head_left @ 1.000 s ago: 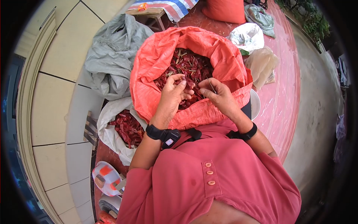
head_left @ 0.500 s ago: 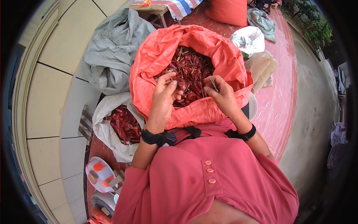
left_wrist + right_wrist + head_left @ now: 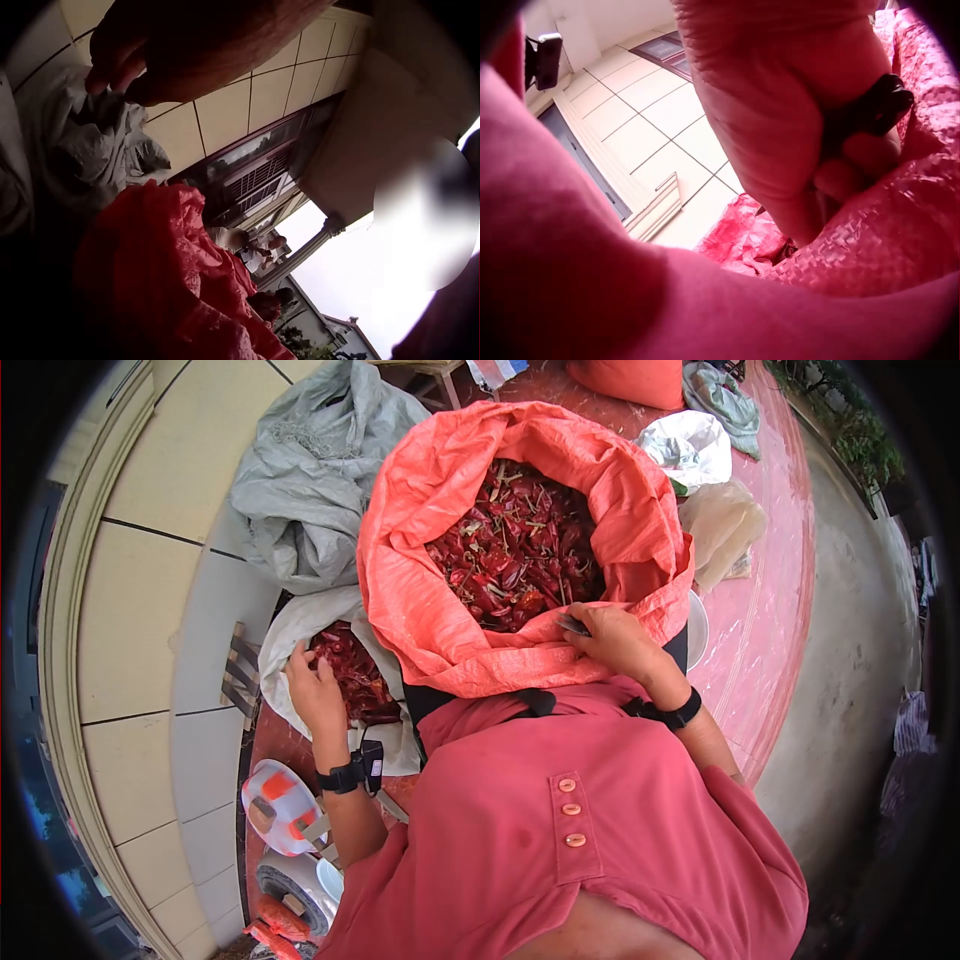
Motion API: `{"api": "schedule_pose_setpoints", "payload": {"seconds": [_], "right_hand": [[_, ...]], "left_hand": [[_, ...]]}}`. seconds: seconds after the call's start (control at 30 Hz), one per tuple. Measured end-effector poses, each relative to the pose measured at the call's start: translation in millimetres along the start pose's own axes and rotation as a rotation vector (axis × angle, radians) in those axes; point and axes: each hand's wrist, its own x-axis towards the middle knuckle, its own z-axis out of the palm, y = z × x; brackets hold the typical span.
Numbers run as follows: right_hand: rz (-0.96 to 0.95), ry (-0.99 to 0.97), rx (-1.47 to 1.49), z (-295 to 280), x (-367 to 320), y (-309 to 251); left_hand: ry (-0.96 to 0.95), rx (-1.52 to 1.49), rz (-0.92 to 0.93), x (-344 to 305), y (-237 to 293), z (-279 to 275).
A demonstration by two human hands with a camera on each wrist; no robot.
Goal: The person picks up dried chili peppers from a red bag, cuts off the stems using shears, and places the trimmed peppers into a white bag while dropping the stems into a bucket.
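My left hand (image 3: 316,693) reaches over the white sack (image 3: 290,628) of dried red chillies (image 3: 350,670), its fingers loosely spread at the inner edge near the peppers. In the left wrist view that hand (image 3: 172,52) is dark, with little finger detail. My right hand (image 3: 617,643) rests at the near rim of the big orange-red woven sack (image 3: 400,600) and holds a small dark tool (image 3: 573,624). The right wrist view shows the tool's black handle (image 3: 881,105) in the curled fingers; its exact kind I cannot tell. Dried chillies with pale stems (image 3: 515,550) fill the big sack.
A grey sack (image 3: 300,490) lies crumpled at the left. Below it are a plastic basin (image 3: 280,805) and a slatted wooden piece (image 3: 240,675). White (image 3: 690,448) and beige bags (image 3: 720,530) lie at the right, near a white bucket (image 3: 698,630).
My left hand has left the big sack's opening, where it held a chilli, and moved down-left to the white sack. My right hand has drawn back to the near rim with the tool.
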Motion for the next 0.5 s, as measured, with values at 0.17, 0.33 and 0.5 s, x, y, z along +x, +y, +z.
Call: {"api": "schedule_pose_setpoints", "payload": {"seconds": [0.17,0.33,0.5], "right_hand": [[-0.031,-0.043,0.002,1.6,-2.1,-0.4],[-0.012,-0.051,-0.025,0.1,-4.8,-1.2],[0.003,-0.023,-0.024,-0.4,-14.0,1.0]], "left_hand": [[-0.294,-0.418,0.289,19.0,112.9,33.0],[-0.697,-0.323,0.503,29.0,163.7,165.7],[-0.704,-0.01,0.374,20.2,195.1,206.1]]}}
